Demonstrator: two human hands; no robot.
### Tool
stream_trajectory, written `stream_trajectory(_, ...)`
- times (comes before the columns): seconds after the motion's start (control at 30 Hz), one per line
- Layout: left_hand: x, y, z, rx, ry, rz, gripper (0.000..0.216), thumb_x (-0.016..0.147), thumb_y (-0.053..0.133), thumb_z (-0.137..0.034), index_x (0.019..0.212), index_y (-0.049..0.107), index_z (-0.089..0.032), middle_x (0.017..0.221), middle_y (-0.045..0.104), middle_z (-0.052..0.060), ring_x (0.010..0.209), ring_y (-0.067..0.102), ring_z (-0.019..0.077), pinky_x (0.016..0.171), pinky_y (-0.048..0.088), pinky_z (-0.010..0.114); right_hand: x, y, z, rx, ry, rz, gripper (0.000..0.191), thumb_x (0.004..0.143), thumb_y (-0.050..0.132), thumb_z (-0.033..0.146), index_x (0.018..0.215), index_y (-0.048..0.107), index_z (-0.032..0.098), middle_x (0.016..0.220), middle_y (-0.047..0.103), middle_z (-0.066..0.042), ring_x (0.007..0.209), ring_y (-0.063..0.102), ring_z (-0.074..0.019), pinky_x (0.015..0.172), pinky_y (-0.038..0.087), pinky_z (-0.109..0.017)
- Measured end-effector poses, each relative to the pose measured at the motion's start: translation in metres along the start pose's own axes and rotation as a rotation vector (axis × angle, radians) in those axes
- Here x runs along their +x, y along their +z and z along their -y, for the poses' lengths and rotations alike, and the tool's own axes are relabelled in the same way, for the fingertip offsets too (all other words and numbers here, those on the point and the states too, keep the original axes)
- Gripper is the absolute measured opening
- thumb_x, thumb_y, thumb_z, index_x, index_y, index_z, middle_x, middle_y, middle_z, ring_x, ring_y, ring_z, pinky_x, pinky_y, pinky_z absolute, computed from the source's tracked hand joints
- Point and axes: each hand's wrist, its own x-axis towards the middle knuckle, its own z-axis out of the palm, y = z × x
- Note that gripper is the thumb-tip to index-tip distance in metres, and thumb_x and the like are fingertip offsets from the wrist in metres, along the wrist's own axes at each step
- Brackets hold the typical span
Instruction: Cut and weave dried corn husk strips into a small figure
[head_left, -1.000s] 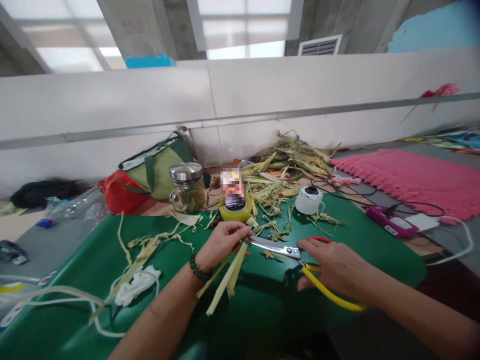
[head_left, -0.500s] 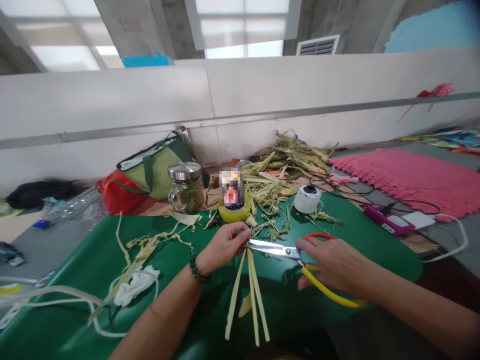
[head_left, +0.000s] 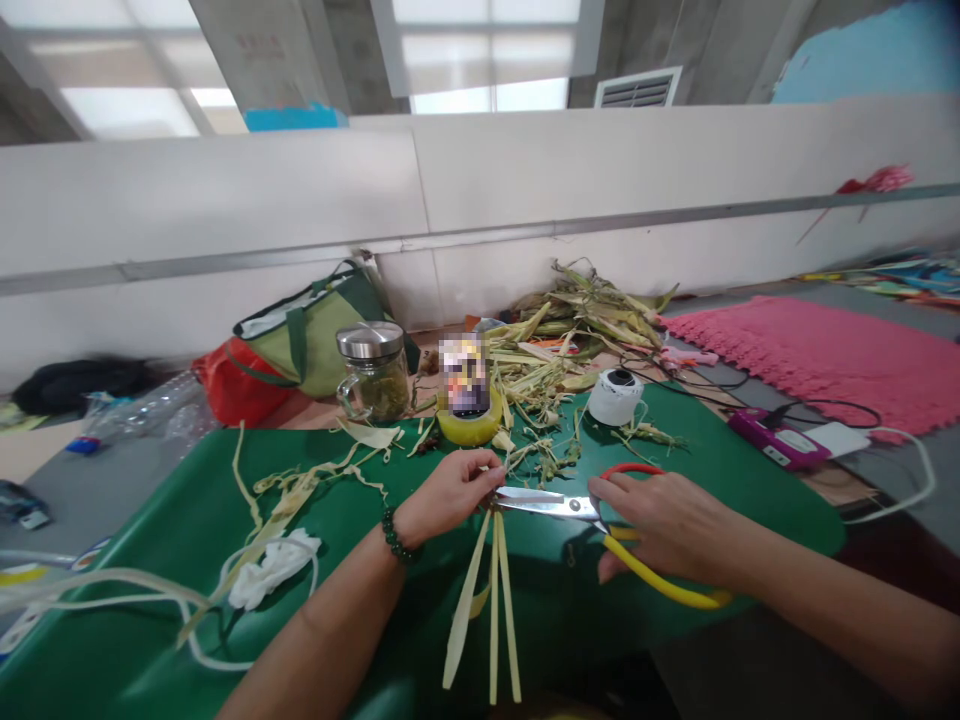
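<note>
My left hand is closed in a pinch on the upper ends of several pale corn husk strips, which hang down toward me. A green bead bracelet circles that wrist. My right hand grips a pair of scissors with one red and one yellow handle. The silver blades point left and reach the left fingertips, at the top of the strips. The blades look nearly closed, and their tips are partly hidden by the left hand.
On the green mat lie husk scraps, a crumpled white tissue and a white spool. Behind stand a lidded glass mug, a phone on yellow tape, and a husk pile. A purple power bank sits right.
The hanging strips have swung slightly left and turned, one now showing its broader face. The scissor blades have closed a little; both hands stay almost in place.
</note>
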Motion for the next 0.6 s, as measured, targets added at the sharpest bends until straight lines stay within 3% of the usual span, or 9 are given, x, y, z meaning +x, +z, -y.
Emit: stream_trajectory(0.6,0.0007,0.0023,0.0040,0.088,0.000,-0.013,0.030,0.081,0.046,-0.042,0.065,0.050,-0.016,0.057,0.048,-0.002,0.053,0.044,0.0107,0.050,0.036,0.021,0.0033,-0.0022,0.0022,0.099,0.031,0.106,0.049,0.067,0.064,0.063,0.085,0.056,0.018,0.073,0.068,-0.004,0.059,0.064,-0.0222,0.045,0.026,-0.026)
